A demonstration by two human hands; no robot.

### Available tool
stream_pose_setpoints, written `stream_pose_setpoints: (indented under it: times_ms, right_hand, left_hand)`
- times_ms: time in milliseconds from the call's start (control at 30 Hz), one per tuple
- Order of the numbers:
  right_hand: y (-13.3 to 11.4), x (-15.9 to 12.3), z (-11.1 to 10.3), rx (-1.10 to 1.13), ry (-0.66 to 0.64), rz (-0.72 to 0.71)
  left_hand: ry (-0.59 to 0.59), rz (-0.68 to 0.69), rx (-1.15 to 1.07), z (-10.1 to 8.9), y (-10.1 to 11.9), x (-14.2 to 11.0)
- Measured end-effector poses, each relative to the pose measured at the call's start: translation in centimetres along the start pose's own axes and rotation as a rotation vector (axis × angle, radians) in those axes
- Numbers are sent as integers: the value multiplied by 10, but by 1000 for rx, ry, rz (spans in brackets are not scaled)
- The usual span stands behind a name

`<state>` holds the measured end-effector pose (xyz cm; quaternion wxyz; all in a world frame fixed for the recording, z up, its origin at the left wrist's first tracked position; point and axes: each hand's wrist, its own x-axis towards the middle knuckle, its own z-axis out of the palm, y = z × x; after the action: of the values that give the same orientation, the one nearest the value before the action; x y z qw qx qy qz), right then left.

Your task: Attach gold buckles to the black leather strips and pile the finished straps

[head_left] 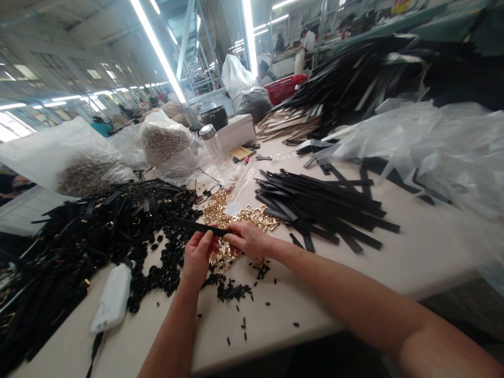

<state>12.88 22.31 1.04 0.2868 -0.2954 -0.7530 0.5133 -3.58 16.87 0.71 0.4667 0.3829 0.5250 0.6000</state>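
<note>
Both my hands pinch one flat black strap point(192, 226), held level above the table with one end pointing left. My left hand point(198, 254) grips it from below, thumb on top. Its other end is between the fingers of my right hand point(248, 239), which partly hides it. Below and behind my hands lies a heap of gold metal buckles point(216, 207). Small black round pieces point(169, 257) are piled to the left. Little black loops or bits point(234, 290) lie scattered nearer the table's front edge.
Black strips point(318, 205) lie stacked at right. Black straps with gold buckles point(114, 215) are heaped at left, near a white power bank point(114, 296) with a cable. Behind are filled plastic bags point(165, 142), a lidded bottle point(210, 139), a white box point(238, 131) and plastic sheeting point(425, 142).
</note>
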Motion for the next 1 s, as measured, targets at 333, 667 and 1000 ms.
stream_pose_setpoints:
  times_ms: [333, 667, 1000]
  right_hand:
    - [5, 1, 2, -122, 71, -54]
    - [-6, 0, -5, -344, 83, 34]
    - [4, -1, -8, -143, -54, -18]
  left_hand:
    - [-30, -82, -7, 3, -5, -1]
    - [-18, 68, 184, 3, -9, -2]
    - [-84, -35, 252, 1, -10, 2]
